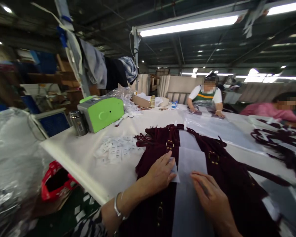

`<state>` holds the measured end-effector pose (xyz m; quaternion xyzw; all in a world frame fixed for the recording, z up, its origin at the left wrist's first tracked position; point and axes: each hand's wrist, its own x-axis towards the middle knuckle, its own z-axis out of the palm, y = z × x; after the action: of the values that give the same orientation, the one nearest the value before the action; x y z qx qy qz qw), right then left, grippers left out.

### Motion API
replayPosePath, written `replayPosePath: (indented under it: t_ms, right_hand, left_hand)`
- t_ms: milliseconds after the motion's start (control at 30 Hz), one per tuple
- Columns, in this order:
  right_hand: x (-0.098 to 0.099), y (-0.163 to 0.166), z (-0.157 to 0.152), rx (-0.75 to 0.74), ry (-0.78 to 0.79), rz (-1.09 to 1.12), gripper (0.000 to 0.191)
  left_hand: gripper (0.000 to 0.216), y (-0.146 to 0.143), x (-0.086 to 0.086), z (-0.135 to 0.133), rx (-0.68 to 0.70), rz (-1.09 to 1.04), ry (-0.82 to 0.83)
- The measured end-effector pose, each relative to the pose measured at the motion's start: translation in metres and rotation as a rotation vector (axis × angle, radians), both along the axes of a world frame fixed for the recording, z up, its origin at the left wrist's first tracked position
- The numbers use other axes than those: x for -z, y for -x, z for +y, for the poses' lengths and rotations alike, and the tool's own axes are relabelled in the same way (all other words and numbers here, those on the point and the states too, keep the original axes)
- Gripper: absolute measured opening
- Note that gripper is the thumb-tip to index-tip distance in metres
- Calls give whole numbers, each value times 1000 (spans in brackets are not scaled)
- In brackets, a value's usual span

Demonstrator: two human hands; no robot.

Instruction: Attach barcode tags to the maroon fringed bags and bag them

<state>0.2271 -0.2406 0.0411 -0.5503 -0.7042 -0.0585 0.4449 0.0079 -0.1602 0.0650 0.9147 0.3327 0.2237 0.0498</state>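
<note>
A dark maroon fringed garment point(227, 177) with gold buckles lies spread on the white table point(88, 154) in front of me. A long strip of white tissue paper point(191, 164) runs down its middle. My left hand point(160, 172) lies flat on the garment, fingers stretched out, touching the paper's left edge and a small white tag. My right hand point(212, 197) rests flat on the lower part of the paper, fingers extended. Neither hand grips anything.
A heap of small white packets point(115, 149) lies left of the garment. Behind it stand a green machine point(101, 112) and a metal flask point(78, 123). Two other people point(207, 95) work at the far side. A red bag point(55, 179) sits below the table edge.
</note>
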Motion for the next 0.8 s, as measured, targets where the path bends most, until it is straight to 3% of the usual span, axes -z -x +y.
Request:
replayPosePath:
  t_ms: [133, 233, 300, 400, 533, 667, 800]
  right_hand:
    - [-41, 28, 13, -44, 10, -32, 23]
    - [-54, 55, 43, -145, -37, -126, 29]
    - [-45, 66, 65, -184, -82, -224, 36]
    - [-17, 70, 89, -183, -114, -389, 42]
    - [12, 65, 93, -129, -98, -511, 44]
    - [13, 69, 85, -79, -64, -531, 46]
    - [7, 75, 77, -29, 25, -517, 50]
  left_hand:
    - [47, 4, 0, 4, 56, -88, 14]
    - [53, 10, -7, 7, 98, -189, 55]
    - [50, 18, -12, 7, 83, -274, 92]
    - [38, 43, -14, 12, -8, -370, 143]
    - [27, 105, -5, 40, -286, -349, 123]
    - [28, 175, 12, 87, -702, -90, 83]
    - [46, 208, 30, 127, -787, 10, 96]
